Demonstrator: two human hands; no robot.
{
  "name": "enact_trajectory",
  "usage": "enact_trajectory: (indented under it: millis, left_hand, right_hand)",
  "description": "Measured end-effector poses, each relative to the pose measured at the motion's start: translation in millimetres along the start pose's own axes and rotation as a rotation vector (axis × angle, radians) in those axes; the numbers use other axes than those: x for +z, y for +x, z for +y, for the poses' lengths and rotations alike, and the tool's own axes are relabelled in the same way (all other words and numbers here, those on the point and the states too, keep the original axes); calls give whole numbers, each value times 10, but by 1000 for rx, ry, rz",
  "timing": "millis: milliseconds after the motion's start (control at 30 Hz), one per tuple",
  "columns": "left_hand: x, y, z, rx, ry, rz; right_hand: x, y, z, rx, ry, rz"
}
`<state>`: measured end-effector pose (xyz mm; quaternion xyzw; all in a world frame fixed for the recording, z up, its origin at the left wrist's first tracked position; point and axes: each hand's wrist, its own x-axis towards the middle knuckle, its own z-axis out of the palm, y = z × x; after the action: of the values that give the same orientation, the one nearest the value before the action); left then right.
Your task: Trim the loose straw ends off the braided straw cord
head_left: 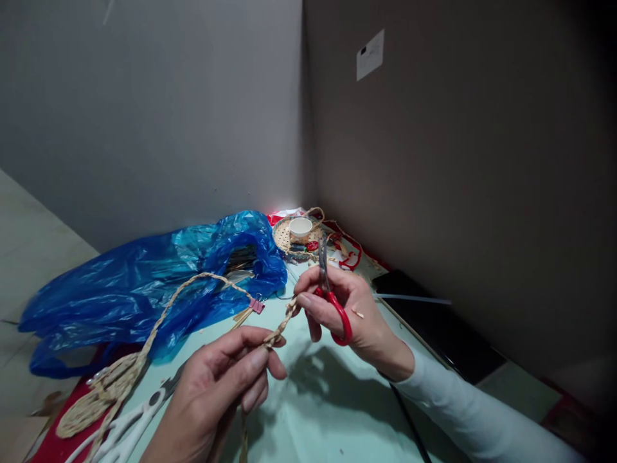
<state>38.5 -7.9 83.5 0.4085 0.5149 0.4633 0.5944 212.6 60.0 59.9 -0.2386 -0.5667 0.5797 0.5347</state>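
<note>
A braided straw cord [278,332] stretches between my hands above the table. My left hand [219,379] is closed, pinching the cord between thumb and forefinger; a strand hangs below it. My right hand [344,299] pinches the cord's other end at its fingertips. Small red-handled scissors [343,321] are also in my right hand, blades pointing up and a handle loop against the palm. A tiny straw scrap [357,313] rests on that hand. To the left lies a woven straw piece [103,392] with a long braid, whose end is in a pink binder clip [257,306].
A blue plastic bag [144,276] spreads across the table's [308,411] back left. White-handled scissors [139,418] lie at front left. At the back, a round woven basket [282,236] holds a white bowl [301,227]. A black flat panel [438,328] lies along the right wall.
</note>
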Motion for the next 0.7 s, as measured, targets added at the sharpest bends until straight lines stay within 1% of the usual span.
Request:
enact_trajectory:
  millis: [67,167,233,300,333,433,500,600,633,700]
  left_hand:
    - [-6,0,3,30,60,-3]
    - [-43,16,-11,90,166,40]
    - [-67,26,-17,155,214,124]
    - [-82,32,-15,206,249,183]
    - [-87,34,-12,220,259,199]
    - [-95,35,-15,217,252,205]
    - [-97,36,-29,219,226,235]
    - [-97,43,-51,229,198,250]
    - [-98,48,-55,226,191,250]
    - [-102,59,-59,218,177,249]
  right_hand:
    - [-8,2,14,1,5,2]
    - [-23,-6,34,7,19,-12]
    - [-26,-32,24,26,20,-75]
    - [-19,-73,-10,52,21,-171]
    - [-11,-96,-33,56,25,-203]
    - [12,-152,-90,56,19,-229]
    - [18,-164,-99,130,-21,-311]
    - [11,-144,-78,326,-63,-535]
    - [6,-133,-69,383,-53,-581]
    - [-4,-115,-57,459,-21,-610]
